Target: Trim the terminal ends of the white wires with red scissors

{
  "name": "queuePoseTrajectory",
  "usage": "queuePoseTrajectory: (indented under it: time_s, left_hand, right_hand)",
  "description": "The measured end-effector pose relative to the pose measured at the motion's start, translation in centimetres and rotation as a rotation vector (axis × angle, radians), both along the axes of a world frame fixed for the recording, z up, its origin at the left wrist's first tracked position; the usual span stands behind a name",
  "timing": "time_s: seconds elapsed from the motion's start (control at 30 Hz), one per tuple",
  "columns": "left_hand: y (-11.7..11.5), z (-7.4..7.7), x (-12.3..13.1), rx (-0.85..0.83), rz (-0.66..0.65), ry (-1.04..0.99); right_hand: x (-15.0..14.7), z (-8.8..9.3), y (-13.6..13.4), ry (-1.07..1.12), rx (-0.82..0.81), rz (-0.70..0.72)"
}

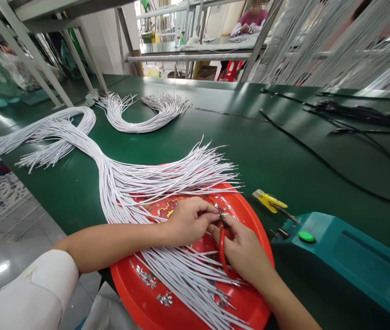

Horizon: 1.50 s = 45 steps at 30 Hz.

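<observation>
My left hand is closed in a pinch over the red tray, its fingertips on the end of a white cord. The pinched cord runs back into the large bundle of white cords lying across the tray. My right hand grips red-handled scissors. The dark blades point up and meet near my left fingertips; whether they touch the cord I cannot tell. Small shiny metal bits lie in the tray, left of the lower cords.
A teal machine with a green button stands at the right, a yellow-handled tool beside it. Further white cord bundles lie on the green table. Black cords cross the right side. A person sits beyond the rack.
</observation>
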<state>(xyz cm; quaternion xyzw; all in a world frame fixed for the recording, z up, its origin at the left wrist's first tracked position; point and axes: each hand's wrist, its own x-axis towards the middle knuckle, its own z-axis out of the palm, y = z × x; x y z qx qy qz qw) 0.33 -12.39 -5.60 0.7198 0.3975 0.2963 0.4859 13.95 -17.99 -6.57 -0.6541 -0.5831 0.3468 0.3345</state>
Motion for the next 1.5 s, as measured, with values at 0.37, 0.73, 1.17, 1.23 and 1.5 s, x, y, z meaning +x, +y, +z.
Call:
queuePoseTrajectory:
  time_s: [0.37,0.73,1.17,1.23,1.5]
  left_hand:
    - [0.6,0.7,0.1,0.004,0.085,0.074]
    - [0.3,0.5,-0.1,0.114,-0.075,0.294]
    - [0.0,-0.7,-0.9,0.692,-0.390,0.643]
    - [0.0,-0.6,-1.0,0.762,-0.412,0.645]
    - [0.5,-0.8,-0.9,0.869,-0.378,0.311]
  right_hand:
    - [0.7,-0.2,-0.1,0.064,0.184,-0.338]
    - [1.3,-0.7,-0.2,-0.616,0.763,-0.008]
    - [1.1,-0.6,-0.5,-0.606,0.289,-0.080]
    - [1.3,-0.1,-0.3,-0.406,0.120,-0.109]
    - [2.1,1.8,0.3,0.574,-0.221,-0.215]
